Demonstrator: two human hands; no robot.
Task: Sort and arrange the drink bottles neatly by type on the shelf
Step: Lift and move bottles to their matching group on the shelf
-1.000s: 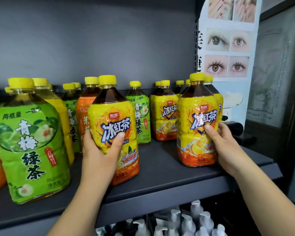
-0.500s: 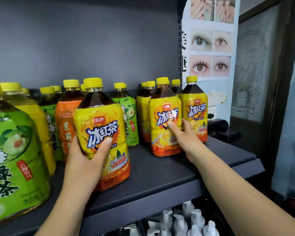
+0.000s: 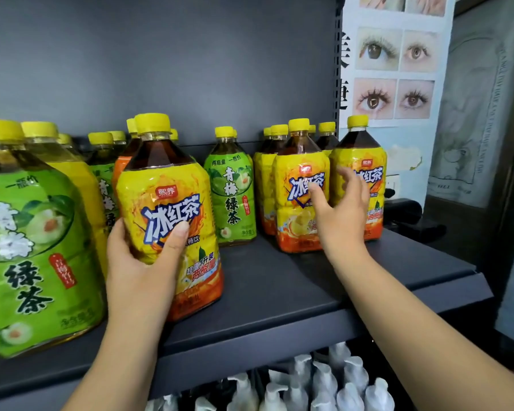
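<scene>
On the shelf (image 3: 279, 292), the pushed yellow bottle (image 3: 291, 223) now stands among its kind at the right end; the right hand (image 3: 339, 215) has opened, fingers spread. The left hand (image 3: 137, 262) still grips a second yellow bottle (image 3: 172, 203), probably the next to join them.

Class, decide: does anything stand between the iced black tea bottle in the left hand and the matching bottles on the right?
Nothing on the shelf does: it is bare from the iced black tea bottle to the matching bottles. A green tea bottle stands further back. The open right hand lies before them.
</scene>
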